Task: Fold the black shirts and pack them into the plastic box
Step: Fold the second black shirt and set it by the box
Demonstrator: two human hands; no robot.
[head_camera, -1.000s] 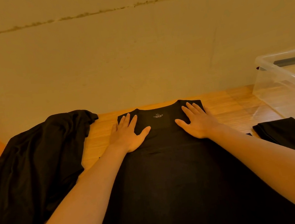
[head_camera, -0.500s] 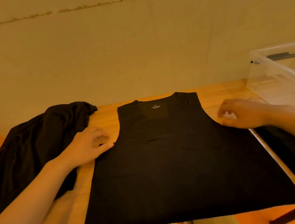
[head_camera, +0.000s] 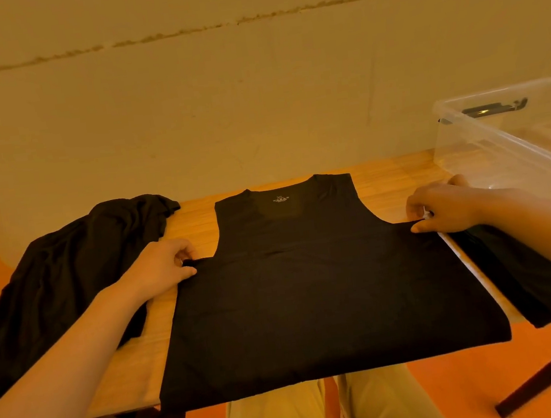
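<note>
Where palms pressed collar, left hand (head_camera: 162, 268), right hand (head_camera: 440, 207) now pinch shirt (head_camera: 311, 294) corners.

Both forearms are extended into frame, bare, from the lower left and the right edge. The left hand (head_camera: 162, 268) is held at centre left, fingers curled, a shirt (head_camera: 311, 294) corner pinched between thumb and fingers. The right hand (head_camera: 441, 210) is held at centre right, fingers curled, the opposite corner pinched.
</note>
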